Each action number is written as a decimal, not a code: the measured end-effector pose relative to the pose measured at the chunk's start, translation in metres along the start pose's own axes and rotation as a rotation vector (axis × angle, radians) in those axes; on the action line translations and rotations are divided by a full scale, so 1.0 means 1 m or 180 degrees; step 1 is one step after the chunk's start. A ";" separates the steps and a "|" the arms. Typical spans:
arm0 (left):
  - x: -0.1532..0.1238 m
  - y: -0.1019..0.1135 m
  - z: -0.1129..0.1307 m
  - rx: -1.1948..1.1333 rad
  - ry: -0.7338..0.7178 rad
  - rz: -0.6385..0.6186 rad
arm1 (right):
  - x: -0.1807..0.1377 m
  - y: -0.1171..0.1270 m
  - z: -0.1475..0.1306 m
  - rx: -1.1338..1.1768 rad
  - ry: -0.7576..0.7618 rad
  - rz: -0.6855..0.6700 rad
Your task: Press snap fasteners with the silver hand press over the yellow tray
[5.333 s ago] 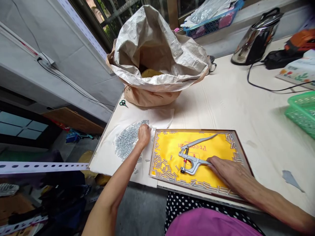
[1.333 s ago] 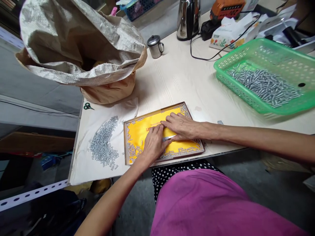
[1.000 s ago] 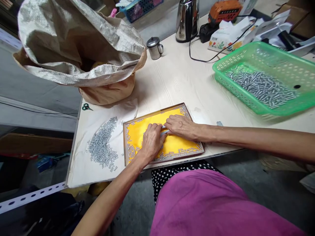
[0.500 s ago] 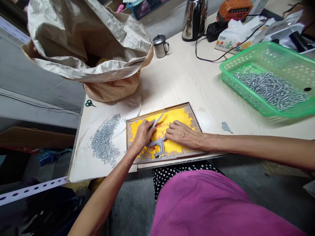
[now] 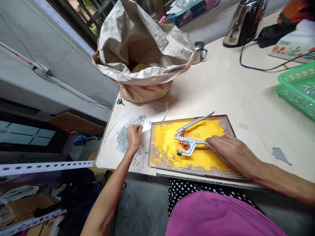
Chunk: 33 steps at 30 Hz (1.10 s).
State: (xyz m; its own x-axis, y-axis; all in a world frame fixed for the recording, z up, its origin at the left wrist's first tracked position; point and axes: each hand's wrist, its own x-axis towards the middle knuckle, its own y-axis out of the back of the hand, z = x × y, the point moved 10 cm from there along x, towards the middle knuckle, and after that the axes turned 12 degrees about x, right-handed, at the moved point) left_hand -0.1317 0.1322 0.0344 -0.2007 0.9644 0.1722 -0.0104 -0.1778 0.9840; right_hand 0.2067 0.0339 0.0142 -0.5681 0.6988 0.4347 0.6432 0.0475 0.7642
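My right hand (image 5: pixel 230 153) is closed around the lower handle of grey metal snap pliers (image 5: pixel 192 144). The pliers' jaws point left over a shallow tray with a brown rim (image 5: pixel 150 144) and a yellow printed base; their upper handle stands apart from the lower one. Small silvery metal pins (image 5: pixel 159 159) lie along the tray's edges, thickest at the lower left. My left hand (image 5: pixel 134 137) is over a loose pile of similar pins (image 5: pixel 122 139) on white cloth. Its fingers are pinched together, and I cannot see what, if anything, is between them.
A large open woven sack (image 5: pixel 147 87) stands behind the pile, with small scissors (image 5: pixel 120 102) by it. At the right is a green plastic basket (image 5: pixel 294 83) of metal pins. A lidded metal cup (image 5: pixel 198 54), kettle (image 5: pixel 242 26) and black cord (image 5: pixel 261 69) are farther back.
My left hand has left the pliers and moved left to the pin pile. My right hand now grips the pliers' handle. The view has swung left.
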 end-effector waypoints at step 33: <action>-0.139 -0.070 0.103 -0.2594 0.0645 -0.2019 | -0.014 -0.035 -0.005 -0.0546 -0.0181 -0.0801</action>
State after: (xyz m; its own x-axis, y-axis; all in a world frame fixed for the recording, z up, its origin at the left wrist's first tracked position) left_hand -0.0017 0.0306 -0.0538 -0.0870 0.8894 -0.4487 -0.8115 0.1979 0.5498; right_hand 0.1898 0.0190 -0.0165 -0.6657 0.7194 0.1980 0.3871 0.1062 0.9159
